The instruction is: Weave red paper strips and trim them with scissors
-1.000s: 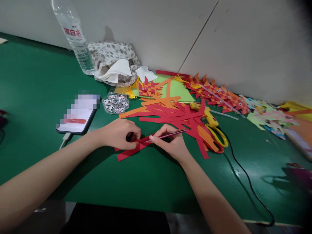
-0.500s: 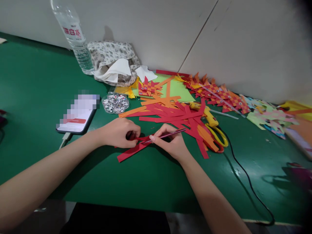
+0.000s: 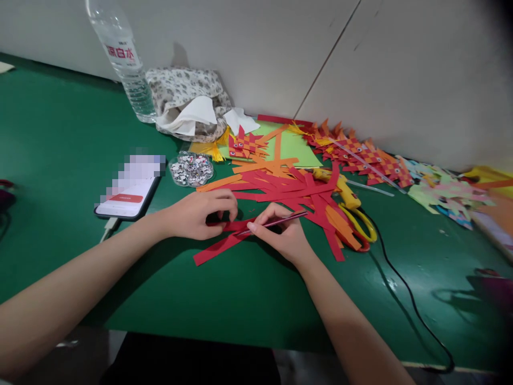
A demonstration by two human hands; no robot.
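Observation:
My right hand is closed around a slim, dark pinkish, pen-like stick. The stick slants down to the left, its lower end over red paper strips. One red paper strip lies slanted on the table, running up under the right thumb. Another red strip stretches between the two hands. My left hand rests beside it, fingers bent and apart, the thumb low against its left part. Fingers of the left hand partly hide that strip's end.
Behind the hands are piled red and orange paper strips, a yellow glue gun with a black cord, and yellow-handled scissors. Left stand a charging phone, a box of googly eyes and a water bottle. Woven paper fish lie along the wall.
My left fingers have loosened from their pinch on the red strip and lifted apart. The strip lies flatter now. My right hand and the stick have hardly moved.

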